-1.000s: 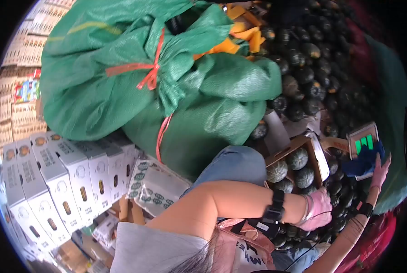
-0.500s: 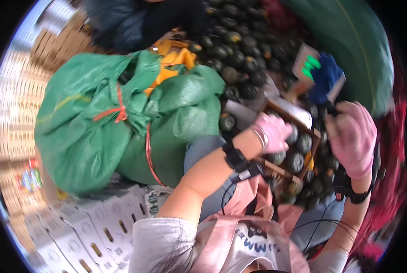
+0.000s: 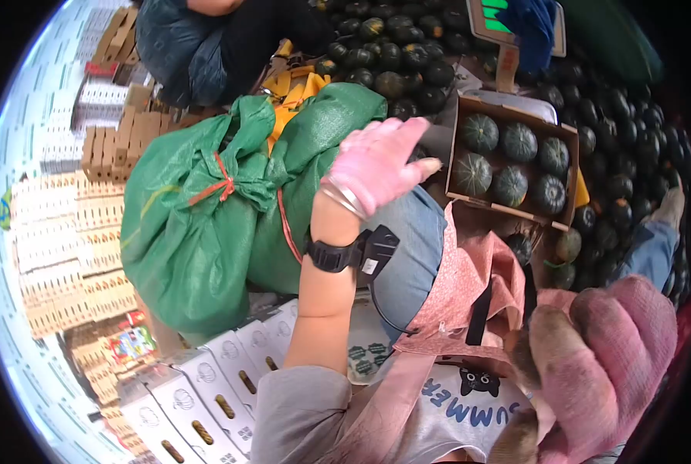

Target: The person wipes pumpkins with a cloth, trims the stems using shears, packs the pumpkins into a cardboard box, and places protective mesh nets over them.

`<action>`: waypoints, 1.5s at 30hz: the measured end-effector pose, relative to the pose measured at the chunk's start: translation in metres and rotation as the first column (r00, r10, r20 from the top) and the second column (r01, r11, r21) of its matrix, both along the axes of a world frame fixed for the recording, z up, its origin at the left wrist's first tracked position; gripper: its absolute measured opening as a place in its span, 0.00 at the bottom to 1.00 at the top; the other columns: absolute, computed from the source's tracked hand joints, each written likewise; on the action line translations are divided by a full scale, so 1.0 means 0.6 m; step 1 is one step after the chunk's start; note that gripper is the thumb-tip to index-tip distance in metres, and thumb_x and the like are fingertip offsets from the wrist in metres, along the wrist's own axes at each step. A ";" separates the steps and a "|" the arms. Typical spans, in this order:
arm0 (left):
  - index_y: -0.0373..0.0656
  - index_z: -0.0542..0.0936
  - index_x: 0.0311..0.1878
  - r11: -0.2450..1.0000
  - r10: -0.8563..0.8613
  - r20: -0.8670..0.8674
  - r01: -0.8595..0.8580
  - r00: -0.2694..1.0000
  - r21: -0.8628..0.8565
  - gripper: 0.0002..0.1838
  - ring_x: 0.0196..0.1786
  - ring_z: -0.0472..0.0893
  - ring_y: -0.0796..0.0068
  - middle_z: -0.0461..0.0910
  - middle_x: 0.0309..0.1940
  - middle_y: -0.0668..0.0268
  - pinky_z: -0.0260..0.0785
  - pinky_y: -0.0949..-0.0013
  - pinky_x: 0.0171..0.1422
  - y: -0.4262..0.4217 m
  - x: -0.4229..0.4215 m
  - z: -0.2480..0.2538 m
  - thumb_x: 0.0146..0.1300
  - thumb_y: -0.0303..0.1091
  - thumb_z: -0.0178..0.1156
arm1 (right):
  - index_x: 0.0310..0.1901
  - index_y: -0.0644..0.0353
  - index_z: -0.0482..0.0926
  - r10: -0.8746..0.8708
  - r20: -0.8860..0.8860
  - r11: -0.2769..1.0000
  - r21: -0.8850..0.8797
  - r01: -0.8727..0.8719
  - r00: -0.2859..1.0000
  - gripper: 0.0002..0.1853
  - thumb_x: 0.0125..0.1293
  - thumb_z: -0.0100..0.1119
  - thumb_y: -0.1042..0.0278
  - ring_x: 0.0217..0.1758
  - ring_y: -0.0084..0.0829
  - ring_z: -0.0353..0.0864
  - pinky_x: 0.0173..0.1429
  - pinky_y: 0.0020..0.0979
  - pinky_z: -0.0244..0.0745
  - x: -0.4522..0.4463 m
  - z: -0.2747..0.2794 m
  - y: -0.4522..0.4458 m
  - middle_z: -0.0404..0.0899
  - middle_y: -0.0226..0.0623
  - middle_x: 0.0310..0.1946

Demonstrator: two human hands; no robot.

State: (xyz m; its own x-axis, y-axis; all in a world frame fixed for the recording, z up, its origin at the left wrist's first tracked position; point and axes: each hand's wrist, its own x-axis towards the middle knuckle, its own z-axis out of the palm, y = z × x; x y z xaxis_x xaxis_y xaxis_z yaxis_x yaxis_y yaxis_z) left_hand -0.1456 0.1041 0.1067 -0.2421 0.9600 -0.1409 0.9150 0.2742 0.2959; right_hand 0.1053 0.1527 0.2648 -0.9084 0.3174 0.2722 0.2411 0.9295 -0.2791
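My left hand (image 3: pixel 380 164), in a pink glove with bare fingertips, is raised over my knee beside the green woven sack (image 3: pixel 199 255). Its fingers are stretched out and nothing is in them. Close to the camera, at the lower right, my right hand (image 3: pixel 604 363) wears a pink glove with dirt-stained fingers. Those fingers are loosely bent and apart, with no object visible between them. In front of me, an open cardboard box (image 3: pixel 508 209) contains several small striped dark green squashes (image 3: pixel 509 185) in two rows.
Many loose dark squashes (image 3: pixel 624 147) lie behind and right of the box. A display with green digits (image 3: pixel 496 14) stands at the back, a blue cloth (image 3: pixel 535 35) hanging on it. White printed cartons (image 3: pixel 183 402) line the lower left. A person's dark-clad leg (image 3: pixel 260 46) is at the top.
My left hand has moved left, away from the box, towards the sack. My right hand has come back from beyond the box, close to my body. The view has shifted, showing the box fully.
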 end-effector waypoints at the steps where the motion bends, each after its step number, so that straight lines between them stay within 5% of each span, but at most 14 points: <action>1: 0.43 0.71 0.59 1.000 -0.029 0.014 0.029 0.999 -0.009 0.30 0.58 0.72 0.54 0.75 0.54 0.54 0.64 0.59 0.62 -0.003 0.005 -0.008 0.59 0.54 0.56 | 0.32 0.64 0.75 0.006 -0.013 1.000 -0.002 -0.006 1.000 0.18 0.41 0.54 0.60 0.27 0.37 0.70 0.32 0.37 0.65 0.001 0.000 -0.001 0.72 0.42 0.25; 8: 0.44 0.70 0.62 0.989 -0.144 -0.066 0.143 0.987 -0.020 0.33 0.63 0.68 0.55 0.71 0.59 0.54 0.60 0.59 0.67 -0.023 -0.028 -0.017 0.58 0.55 0.58 | 0.29 0.61 0.71 0.120 -0.163 0.993 0.022 -0.118 0.979 0.13 0.39 0.55 0.66 0.25 0.35 0.70 0.28 0.34 0.64 0.023 -0.023 -0.002 0.73 0.42 0.27; 12: 0.39 0.64 0.66 0.962 0.272 -0.130 -0.267 0.954 0.051 0.45 0.68 0.62 0.54 0.65 0.64 0.49 0.54 0.59 0.72 -0.050 -0.191 -0.030 0.50 0.61 0.62 | 0.28 0.59 0.69 0.224 -0.218 0.969 0.153 -0.194 0.950 0.11 0.38 0.55 0.70 0.24 0.35 0.70 0.26 0.33 0.63 0.030 -0.078 0.035 0.74 0.42 0.28; 16: 0.35 0.59 0.66 0.756 0.644 -0.375 -0.629 0.666 0.181 0.49 0.64 0.65 0.48 0.66 0.61 0.43 0.59 0.57 0.68 -0.135 -0.388 -0.087 0.51 0.63 0.60 | 0.25 0.55 0.69 0.184 0.037 0.948 0.256 -0.187 0.982 0.10 0.38 0.58 0.68 0.23 0.29 0.68 0.24 0.29 0.63 0.053 -0.169 0.094 0.64 0.30 0.21; 19: 0.34 0.62 0.66 0.442 0.742 -0.428 -0.857 0.516 -0.266 0.55 0.60 0.73 0.51 0.70 0.61 0.47 0.65 0.57 0.63 -0.177 -0.387 -0.081 0.41 0.66 0.65 | 0.23 0.54 0.70 0.143 0.148 0.977 0.139 -0.163 0.979 0.07 0.40 0.58 0.69 0.24 0.32 0.71 0.28 0.32 0.65 0.072 -0.212 0.110 0.66 0.31 0.21; 21: 0.36 0.72 0.59 0.324 0.598 -0.444 -0.708 0.667 -0.627 0.42 0.58 0.76 0.54 0.75 0.57 0.53 0.67 0.59 0.61 -0.215 -0.404 -0.111 0.46 0.59 0.64 | 0.23 0.55 0.70 0.095 0.139 0.990 0.093 -0.108 0.986 0.06 0.43 0.58 0.71 0.25 0.34 0.72 0.29 0.33 0.66 0.062 -0.232 0.121 0.67 0.32 0.21; 24: 0.40 0.78 0.53 0.292 0.509 -0.549 -0.733 0.663 -0.615 0.28 0.56 0.77 0.56 0.78 0.53 0.56 0.67 0.60 0.59 -0.254 -0.406 -0.164 0.52 0.49 0.60 | 0.24 0.56 0.70 0.066 0.176 0.996 0.050 -0.075 0.982 0.05 0.46 0.57 0.72 0.26 0.36 0.73 0.30 0.35 0.67 0.041 -0.260 0.150 0.68 0.34 0.22; 30: 0.42 0.83 0.29 0.707 0.515 -0.557 -0.691 0.651 -0.154 0.20 0.43 0.82 0.54 0.82 0.34 0.51 0.71 0.52 0.43 -0.238 -0.293 -0.049 0.55 0.49 0.50 | 0.27 0.61 0.70 0.121 0.060 0.984 -0.142 -0.111 0.991 0.07 0.46 0.59 0.77 0.30 0.43 0.75 0.35 0.38 0.70 -0.065 -0.287 0.196 0.70 0.41 0.26; 32: 0.42 0.79 0.19 0.876 0.174 -0.625 -0.409 0.761 -0.255 0.18 0.32 0.81 0.54 0.78 0.21 0.52 0.71 0.56 0.35 -0.289 -0.226 -0.057 0.52 0.47 0.52 | 0.28 0.63 0.71 0.209 -0.091 0.937 -0.268 -0.226 0.974 0.08 0.45 0.59 0.79 0.32 0.44 0.75 0.36 0.37 0.71 -0.127 -0.298 0.178 0.71 0.42 0.28; 34: 0.44 0.82 0.27 0.623 0.150 -0.401 -0.402 0.904 -0.671 0.17 0.40 0.82 0.61 0.82 0.34 0.58 0.70 0.60 0.44 -0.272 -0.139 -0.044 0.56 0.47 0.52 | 0.30 0.64 0.72 0.255 -0.174 0.862 -0.405 -0.305 0.951 0.10 0.44 0.60 0.81 0.35 0.46 0.76 0.39 0.36 0.72 -0.177 -0.318 0.156 0.73 0.43 0.31; 37: 0.37 0.82 0.39 0.453 0.145 -0.145 -0.196 0.979 -0.869 0.27 0.49 0.80 0.59 0.82 0.39 0.55 0.58 0.49 0.62 -0.307 -0.099 -0.121 0.57 0.55 0.52 | 0.35 0.64 0.74 0.352 -0.274 0.760 -0.474 -0.444 0.895 0.12 0.46 0.61 0.79 0.39 0.46 0.76 0.43 0.36 0.73 -0.246 -0.353 0.115 0.74 0.43 0.36; 42: 0.31 0.78 0.28 0.666 0.333 0.240 -0.047 0.912 -0.745 0.43 0.30 0.81 0.59 0.79 0.24 0.50 0.72 0.61 0.37 -0.291 -0.193 -0.109 0.62 0.70 0.39 | 0.41 0.63 0.74 0.364 -0.151 0.781 -0.488 -0.390 0.919 0.17 0.45 0.63 0.77 0.44 0.47 0.76 0.48 0.37 0.72 -0.227 -0.372 0.128 0.75 0.43 0.39; 44: 0.34 0.76 0.33 0.623 0.782 0.429 -0.541 0.452 -0.565 0.32 0.26 0.78 0.73 0.78 0.21 0.59 0.72 0.69 0.33 -0.300 -0.257 -0.123 0.67 0.60 0.43 | 0.42 0.64 0.74 0.268 -0.052 0.791 -0.558 -0.251 0.962 0.19 0.45 0.61 0.78 0.44 0.48 0.75 0.49 0.37 0.72 -0.190 -0.390 0.157 0.74 0.45 0.40; 45: 0.35 0.76 0.36 0.585 0.766 0.545 -0.723 0.342 -0.369 0.26 0.26 0.78 0.75 0.78 0.23 0.62 0.71 0.71 0.32 -0.298 -0.279 -0.119 0.66 0.54 0.50 | 0.43 0.64 0.73 0.203 0.005 0.794 -0.586 -0.161 0.979 0.19 0.45 0.59 0.80 0.44 0.48 0.75 0.48 0.36 0.71 -0.170 -0.404 0.173 0.74 0.45 0.39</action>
State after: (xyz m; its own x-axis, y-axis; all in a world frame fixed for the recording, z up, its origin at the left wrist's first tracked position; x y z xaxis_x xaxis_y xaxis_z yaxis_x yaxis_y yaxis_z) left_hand -0.3130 -0.0749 0.0354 -0.6919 0.4135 -0.5919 -0.0632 0.7819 0.6202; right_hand 0.0034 0.2564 0.0227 -0.9742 0.2236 0.0300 0.1203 0.6272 -0.7695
